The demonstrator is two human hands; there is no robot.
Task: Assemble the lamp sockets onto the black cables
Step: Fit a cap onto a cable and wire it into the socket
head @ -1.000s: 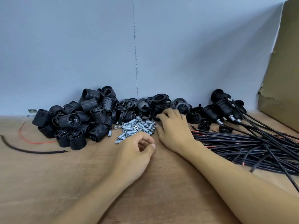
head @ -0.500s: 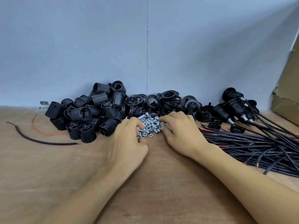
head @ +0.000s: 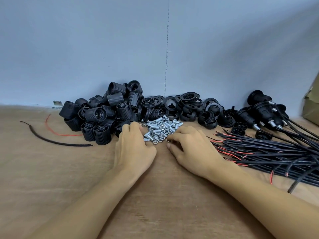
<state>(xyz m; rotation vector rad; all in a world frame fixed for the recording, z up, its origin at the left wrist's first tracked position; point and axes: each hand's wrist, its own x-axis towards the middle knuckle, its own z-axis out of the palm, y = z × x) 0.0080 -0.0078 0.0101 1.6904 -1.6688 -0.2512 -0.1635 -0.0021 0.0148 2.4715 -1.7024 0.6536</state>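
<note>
A heap of small silver metal nuts and threaded tubes (head: 161, 129) lies at the middle of the wooden table (head: 51, 178). My left hand (head: 133, 149) rests at the heap's left edge, its bent fingers touching the parts. My right hand (head: 191, 149) lies at the heap's right edge, fingers loosely curved, index tip on a small nut. Black ribbed lamp sockets (head: 101, 114) are piled to the left. Black socket rings and caps (head: 188, 107) lie behind the heap. A bundle of black cables (head: 269, 152) with red inner wires lies to the right.
Several sockets with cables fitted (head: 259, 109) lie at the back right. A loose black cable piece (head: 51, 141) and a red wire (head: 57, 133) lie at the left. A grey wall (head: 155, 49) closes the back; a cardboard box (head: 312, 104) stands far right.
My left hand moved forward from the table's middle to the heap's left edge. My right hand drew back from the black rings to the heap's right edge. The view shifted leftward.
</note>
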